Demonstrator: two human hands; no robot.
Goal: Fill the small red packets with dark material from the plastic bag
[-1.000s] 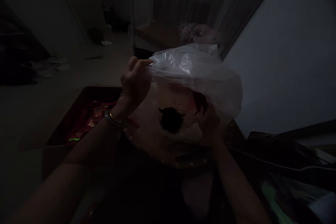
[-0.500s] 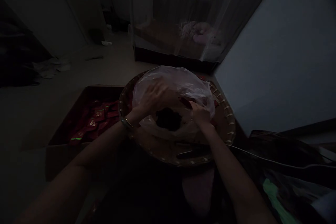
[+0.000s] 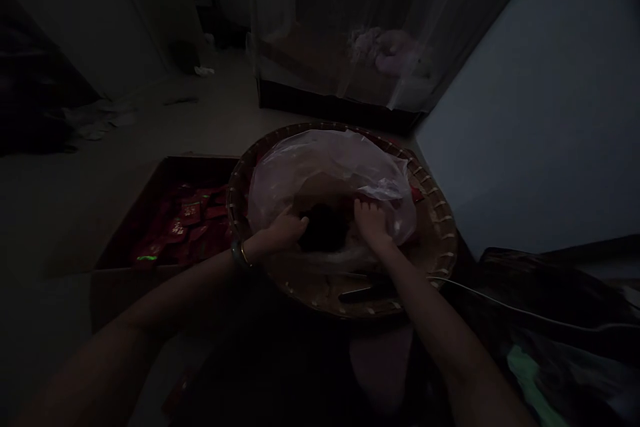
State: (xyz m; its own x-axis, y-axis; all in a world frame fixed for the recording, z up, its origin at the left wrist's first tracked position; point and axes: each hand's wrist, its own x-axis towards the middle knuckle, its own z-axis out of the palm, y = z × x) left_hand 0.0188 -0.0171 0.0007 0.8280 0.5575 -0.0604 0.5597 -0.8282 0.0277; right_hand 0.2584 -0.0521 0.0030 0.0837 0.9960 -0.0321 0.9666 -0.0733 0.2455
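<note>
A clear plastic bag (image 3: 330, 153) lies spread open in a round woven basket (image 3: 443, 220). Inside the bag's mouth is a dark heap (image 3: 325, 230), too dim to identify. My left hand (image 3: 283, 232) is at the heap's left edge, fingers curled and thumb pointing right; what they grip is hidden. On the heap's right, my right hand (image 3: 371, 219) has its fingers folded down inside the bag. Something dark red is faintly visible beside those fingers, but whether they hold it is unclear. A dark, long-handled tool (image 3: 365, 293) lies at the basket's near side.
Left of the basket stands a cardboard box (image 3: 127, 213) with several red packets (image 3: 190, 213) in it. A white cord (image 3: 500, 298) runs off to the right past dark cloth and a green item (image 3: 525, 367). Behind is a netted bed (image 3: 320, 80); a wall (image 3: 540, 100) rises at right.
My left hand has come down from over the bag to the heap's left edge. The right hand has shifted slightly left; the red packet it held is no longer clearly visible.
</note>
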